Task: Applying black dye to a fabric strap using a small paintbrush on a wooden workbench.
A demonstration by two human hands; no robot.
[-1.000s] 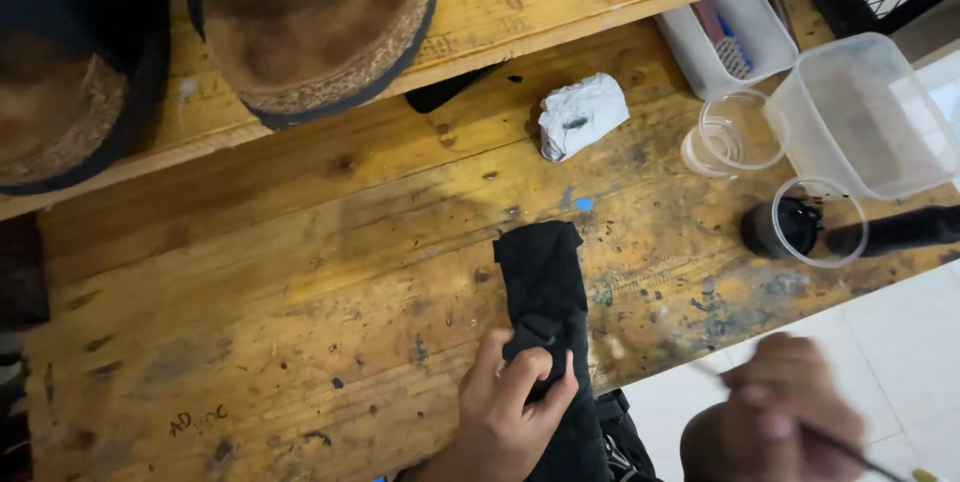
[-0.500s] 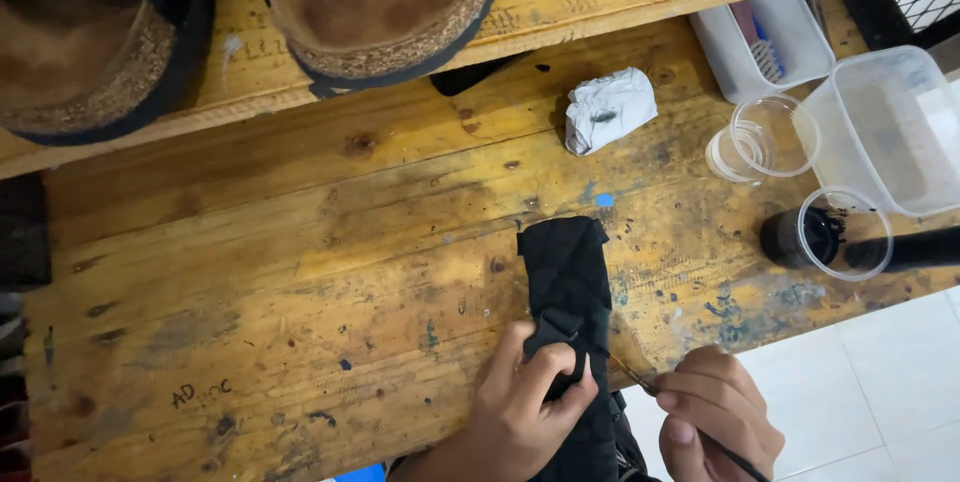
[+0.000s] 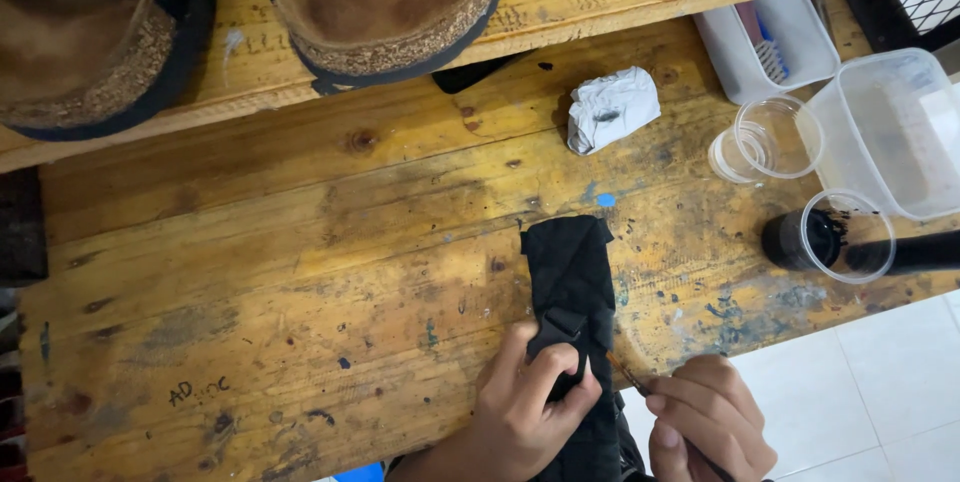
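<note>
The left hand (image 3: 530, 407) pins a black fabric strap (image 3: 570, 287) flat at the near edge of the worn wooden workbench (image 3: 300, 272). The right hand (image 3: 705, 422) grips a thin brush (image 3: 628, 377) whose tip touches the strap beside the buckle; judged from this, the dyeing is midway.

black strap (image 3: 570, 272): a long, narrow band of matte black material, lying flat on the table near its front edge, running from the middle of the boards straight back over that edge.
far end: squared off, resting on the stained wood just short of a small blue spot.
near end: passes over the front edge and out of view.
buckle or loop: a small raised black piece across the strap, about halfway along the visible length.
thin brush (image 3: 628, 378): a slim stick with a dark tip, tilted, its tip touching the strap's right edge just beside the front edge of the table.
</note>
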